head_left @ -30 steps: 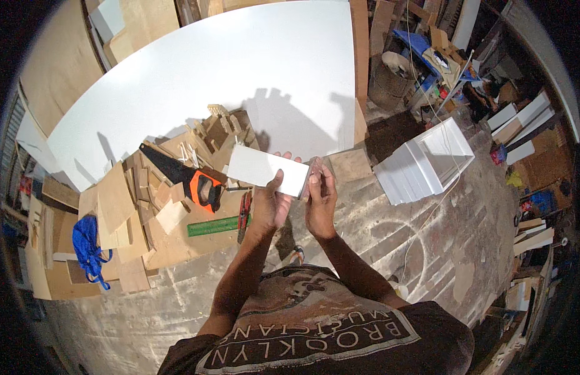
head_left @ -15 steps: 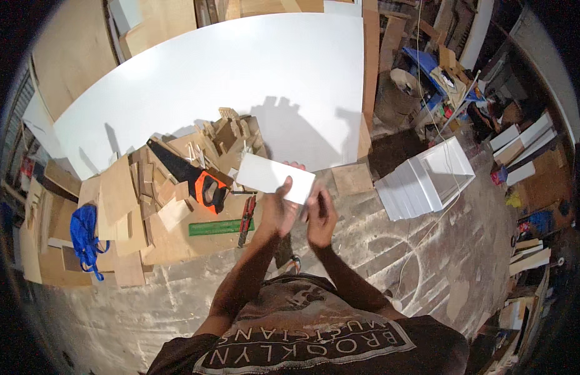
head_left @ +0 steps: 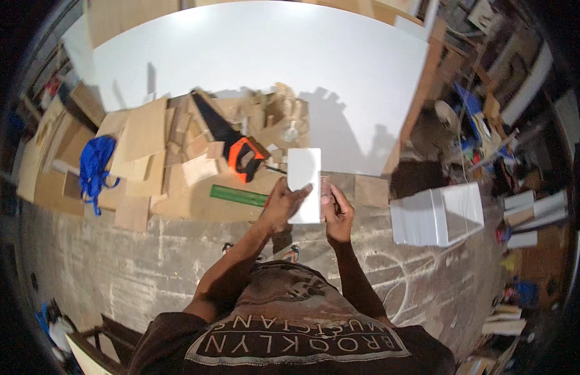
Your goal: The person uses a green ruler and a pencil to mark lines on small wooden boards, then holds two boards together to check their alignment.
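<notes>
A white rectangular panel (head_left: 303,164) stands out in front of me, its long side pointing away from my body. My left hand (head_left: 285,205) is closed on its left side, thumb lying across the white face and the other fingers mostly hidden beneath. At the panel's right edge is my right hand (head_left: 338,215), its fingers bent in close to that edge. A narrow pinkish-brown patch shows between this hand and the panel; whether it is fingertips or a small piece in the grip, I cannot tell.
An orange-handled saw (head_left: 245,159) and a green ruler (head_left: 238,195) lie among wood offcuts (head_left: 199,169). Left of them is a blue bag (head_left: 97,165). A large white board (head_left: 240,53) spans the back; stacked white trays (head_left: 436,215) stand right.
The panel has turned from lying crosswise to pointing away from me. My right hand has stayed at its edge. The view has shifted, so the surroundings sit farther right.
</notes>
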The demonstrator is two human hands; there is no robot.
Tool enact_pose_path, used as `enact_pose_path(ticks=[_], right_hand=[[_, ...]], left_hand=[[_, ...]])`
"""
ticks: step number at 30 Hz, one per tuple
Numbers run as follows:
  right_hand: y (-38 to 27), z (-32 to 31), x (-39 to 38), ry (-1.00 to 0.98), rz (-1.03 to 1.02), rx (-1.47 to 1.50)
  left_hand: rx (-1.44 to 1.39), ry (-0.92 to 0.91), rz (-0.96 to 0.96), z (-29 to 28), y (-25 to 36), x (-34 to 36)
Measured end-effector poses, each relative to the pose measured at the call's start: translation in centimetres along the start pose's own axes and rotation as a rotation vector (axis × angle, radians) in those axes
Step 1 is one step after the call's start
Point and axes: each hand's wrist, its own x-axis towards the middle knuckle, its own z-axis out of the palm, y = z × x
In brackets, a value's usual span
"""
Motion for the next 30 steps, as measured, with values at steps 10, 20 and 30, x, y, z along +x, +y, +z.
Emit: enact_pose_path(ticks=[10, 20, 30], right_hand=[[1.8, 17.4, 4.2, -0.346, 0.17, 0.123], [7.7, 42.9, -2.3, -0.511, 0.091, -0.222], [5.6, 49.3, 2.1, -0.292, 0.341, 0.247]], left_hand=[[-0.029, 0.27, -0.007, -22.0, -4.1, -12.1], [-0.546, 0.603, 0.012, -36.7, -3.2, -28.0], [-0.278, 0.403, 0.007, -41.9, -2.0, -21.8]])
